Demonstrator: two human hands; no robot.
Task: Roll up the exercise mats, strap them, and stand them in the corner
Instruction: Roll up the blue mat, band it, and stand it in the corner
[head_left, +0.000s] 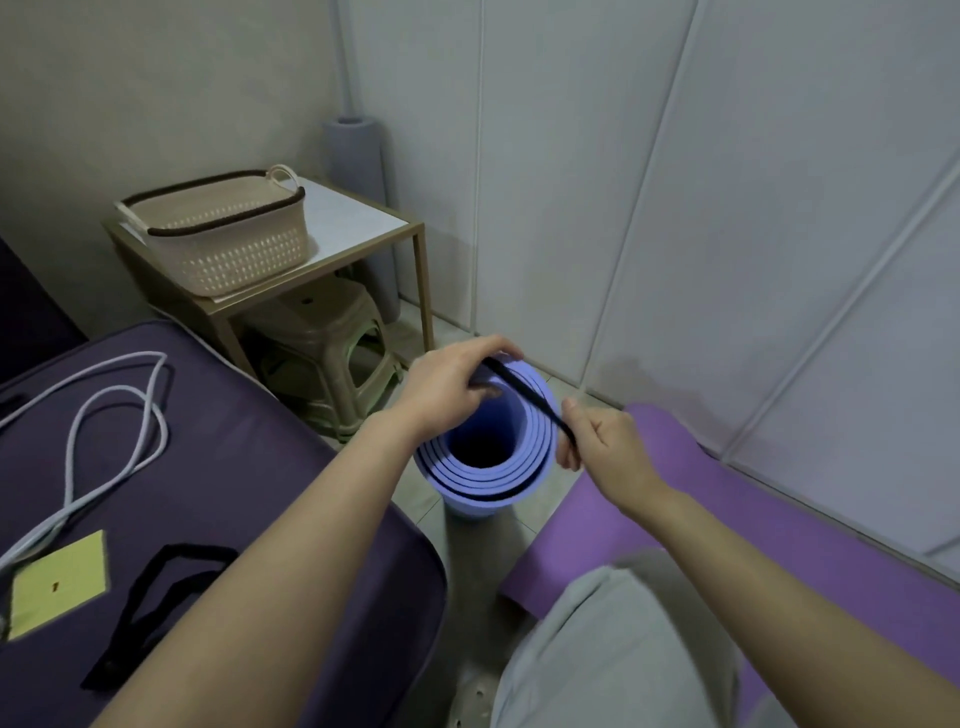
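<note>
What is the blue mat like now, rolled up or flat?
Rolled up, standing on end: the blue mat shows spiral layers round a hollow middle, seen from above.

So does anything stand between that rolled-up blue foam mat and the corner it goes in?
Partly. The gold-framed side table, with plastic stools under it, crowds the corner from the left. A strip of tiled floor along the white wall looks open up to the grey rolled mat already standing there.

Both forearms (291, 545) are bare to the frame's edge, as are the left hand (447, 384) and right hand (608, 441). The knee wears light grey fabric (613, 649); beside it shows what may be a pale perforated clog (470, 699).
</note>
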